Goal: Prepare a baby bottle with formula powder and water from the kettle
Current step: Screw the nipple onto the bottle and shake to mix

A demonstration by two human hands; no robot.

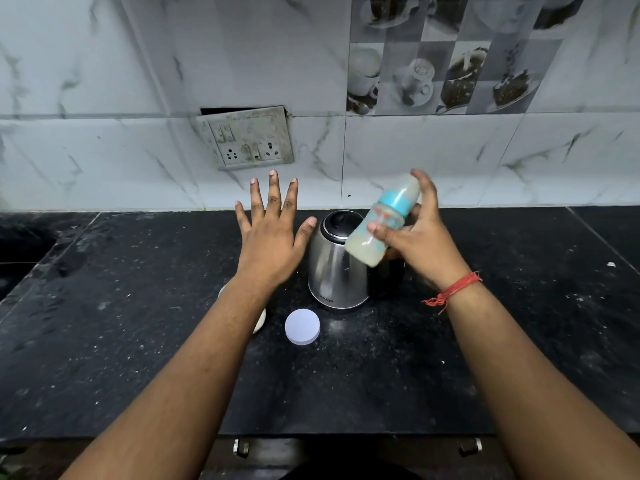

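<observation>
The left hand [273,233] hovers flat over the black desk [104,341], fingers spread wide, holding nothing. Under its forearm a white container [260,322] is mostly hidden, and a round white lid [302,327] lies just beside it. The steel kettle [334,268] stands upright behind the lid. In front of the kettle's top, the right hand [420,237] grips the capped bottle [382,225], tilted and holding milky liquid.
</observation>
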